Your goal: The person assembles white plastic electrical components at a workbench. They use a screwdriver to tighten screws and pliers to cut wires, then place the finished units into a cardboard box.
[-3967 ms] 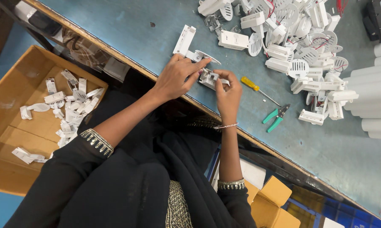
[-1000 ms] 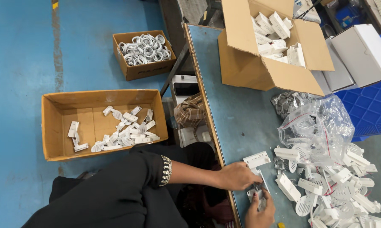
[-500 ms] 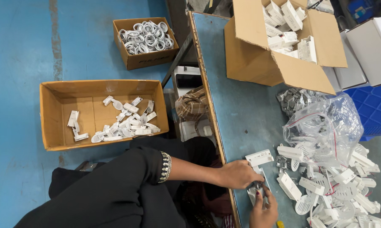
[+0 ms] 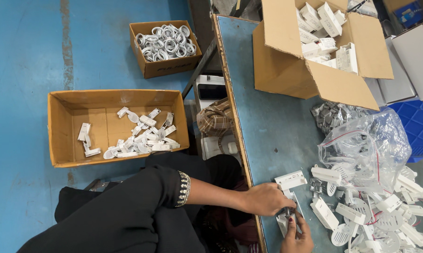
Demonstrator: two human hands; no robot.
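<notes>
I see left hand and right hand both pinched on small white plastic housing at blue table edge | light, stiff, brittle clips; I'd grip its flat sides | loose white parts just right of grip

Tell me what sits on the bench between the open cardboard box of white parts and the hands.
In the head view, between the open cardboard box and the left hand, the blue bench top is bare; the clear plastic bag lies off to the side.

An open brown cardboard box is set on the table; a clear plastic bag is laid near it.
</notes>
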